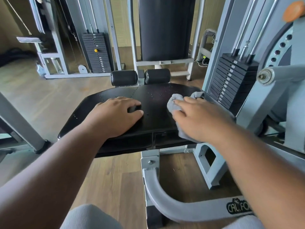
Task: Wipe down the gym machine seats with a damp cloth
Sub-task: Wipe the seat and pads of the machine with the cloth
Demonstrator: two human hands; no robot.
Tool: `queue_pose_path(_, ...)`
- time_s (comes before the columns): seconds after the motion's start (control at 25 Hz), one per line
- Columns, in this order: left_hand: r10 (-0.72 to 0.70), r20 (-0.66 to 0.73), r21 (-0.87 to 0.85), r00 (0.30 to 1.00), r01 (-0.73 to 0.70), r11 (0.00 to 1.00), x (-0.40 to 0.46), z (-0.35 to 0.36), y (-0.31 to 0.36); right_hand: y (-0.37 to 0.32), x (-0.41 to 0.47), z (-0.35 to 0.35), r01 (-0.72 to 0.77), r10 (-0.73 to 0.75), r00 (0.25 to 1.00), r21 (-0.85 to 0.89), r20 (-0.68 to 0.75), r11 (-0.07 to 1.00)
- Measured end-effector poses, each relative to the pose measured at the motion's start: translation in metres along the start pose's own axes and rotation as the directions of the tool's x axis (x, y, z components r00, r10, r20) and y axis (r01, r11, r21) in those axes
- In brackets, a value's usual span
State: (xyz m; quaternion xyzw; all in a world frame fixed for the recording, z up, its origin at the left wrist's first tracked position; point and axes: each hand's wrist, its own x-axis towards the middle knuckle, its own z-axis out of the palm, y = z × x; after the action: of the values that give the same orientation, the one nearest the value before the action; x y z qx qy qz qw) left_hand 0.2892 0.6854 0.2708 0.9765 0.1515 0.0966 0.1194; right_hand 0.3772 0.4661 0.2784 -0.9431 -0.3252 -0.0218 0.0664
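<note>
Seat: the black padded seat [153, 111] lies flat at the scene's centre on a grey frame [166, 192].
Weight stack: a black weight stack [231, 80] stands just right of the seat.
Left hand: the left hand [115, 113] rests palm-down on the seat's left half, fingers loosely spread, holding nothing.
Right hand: the right hand [198, 118] presses on the cloth, fingers fairly straight.
Cloth: the grey cloth [175, 104] lies bunched on the seat's right edge.

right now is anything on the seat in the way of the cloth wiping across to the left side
Yes: the left hand rests on the black seat, left of the grey cloth under the right hand.
</note>
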Motion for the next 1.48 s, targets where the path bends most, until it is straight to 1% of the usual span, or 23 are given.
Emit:
queue_pose_path(0.04,-0.008,-0.051,-0.072,0.999,0.004,0.997,-0.002,-0.003,0.001,-0.020,-0.002,0.009,0.035,-0.036,0.997,-0.026,-0.071,0.999)
queue_pose_path(0.08,-0.026,-0.119,-0.165,0.993,0.006,0.986,-0.005,-0.007,0.002,-0.040,-0.006,0.017,0.103,-0.110,0.984,-0.052,-0.142,0.993)
queue_pose_path(0.12,-0.048,-0.181,-0.244,0.982,0.002,0.970,-0.010,-0.012,0.000,-0.054,-0.013,0.024,0.181,-0.190,0.963,-0.061,-0.193,0.982)
queue_pose_path(0.16,-0.059,-0.225,-0.278,0.973,-0.006,0.960,-0.018,-0.017,-0.005,-0.058,-0.023,0.027,0.251,-0.259,0.942,-0.066,-0.213,0.966)
queue_pose_path(0.2,-0.047,-0.251,-0.259,0.967,-0.020,0.966,-0.027,-0.021,-0.014,-0.051,-0.030,0.026,0.293,-0.304,0.933,-0.084,-0.192,0.952)
queue_pose_path(0.24,-0.015,-0.254,-0.201,0.967,-0.038,0.979,-0.039,-0.025,-0.028,-0.037,-0.035,0.022,0.319,-0.336,0.928,-0.120,-0.160,0.940)
queue_pose_path(0.28,0.030,-0.236,-0.125,0.971,-0.061,0.990,-0.052,-0.027,-0.046,-0.020,-0.037,0.017,0.333,-0.355,0.927,-0.168,-0.120,0.928)
queue_pose_path(0.36,0.107,-0.152,-0.013,0.983,-0.110,0.994,-0.077,-0.029,-0.085,0.002,-0.033,0.012,0.303,-0.326,0.944,-0.267,-0.048,0.915)
queue_pose_path(0.4,0.119,-0.122,-0.022,0.985,-0.123,0.992,-0.085,-0.026,-0.101,0.002,-0.029,0.012,0.292,-0.322,0.945,-0.301,-0.053,0.908)
queue_pose_path(0.44,0.123,-0.116,-0.061,0.986,-0.130,0.990,-0.090,-0.022,-0.113,-0.008,-0.024,0.014,0.315,-0.350,0.935,-0.304,-0.064,0.899)
queue_pose_path(0.52,0.132,-0.187,-0.180,0.973,-0.166,0.970,-0.092,-0.009,-0.122,-0.047,-0.015,0.020,0.407,-0.435,0.899,-0.265,-0.057,0.874)
queue_pose_path(0.6,0.108,-0.287,-0.354,0.952,-0.211,0.911,-0.090,0.002,-0.121,-0.100,-0.003,0.028,0.479,-0.505,0.861,-0.232,-0.064,0.846)
queue_pose_path(0.68,0.064,-0.337,-0.501,0.939,-0.237,0.832,-0.088,0.006,-0.120,-0.154,0.005,0.038,0.475,-0.499,0.862,-0.200,-0.092,0.857)
queue_pose_path(0.76,0.053,-0.343,-0.562,0.938,-0.250,0.789,-0.090,0.005,-0.123,-0.179,0.003,0.045,0.433,-0.465,0.873,-0.205,-0.148,0.878)
queue_pose_path(0.84,0.073,-0.321,-0.533,0.944,-0.244,0.810,-0.092,0.002,-0.128,-0.161,-0.007,0.045,0.422,-0.475,0.853,-0.249,-0.216,0.872)
queue_pose_path(0.92,0.089,-0.296,-0.493,0.951,-0.232,0.839,-0.092,0.001,-0.130,-0.121,-0.016,0.042,0.358,-0.427,0.873,-0.284,-0.236,0.889)
queue_pose_path(1.0,0.064,-0.292,-0.533,0.954,-0.217,0.818,-0.093,0.001,-0.128,-0.092,-0.022,0.038,0.260,-0.347,0.907,-0.330,-0.240,0.907)
queue_pose_path(1.04,0.042,-0.289,-0.576,0.956,-0.209,0.790,-0.093,0.002,-0.127,-0.091,-0.020,0.037,0.243,-0.331,0.915,-0.340,-0.231,0.908)
queue_pose_path(1.12,0.015,-0.267,-0.656,0.964,-0.193,0.730,-0.092,0.004,-0.126,-0.113,-0.013,0.035,0.277,-0.352,0.917,-0.335,-0.187,0.900)
queue_pose_path(1.2,0.006,-0.255,-0.704,0.967,-0.190,0.684,-0.091,0.003,-0.128,-0.154,-0.004,0.038,0.370,-0.429,0.886,-0.291,-0.174,0.882)
queue_pose_path(1.28,-0.003,-0.254,-0.730,0.967,-0.190,0.656,-0.089,0.000,-0.131,-0.196,0.004,0.043,0.429,-0.471,0.865,-0.237,-0.169,0.872)
queue_pose_path(1.36,-0.029,-0.266,-0.737,0.964,-0.184,0.650,-0.087,-0.004,-0.131,-0.222,0.006,0.047,0.451,-0.490,0.855,-0.220,-0.173,0.865)
queue_pose_path(1.48,-0.055,-0.287,-0.703,0.956,-0.171,0.690,-0.082,-0.008,-0.128,-0.211,0.004,0.046,0.487,-0.517,0.833,-0.182,-0.197,0.854)
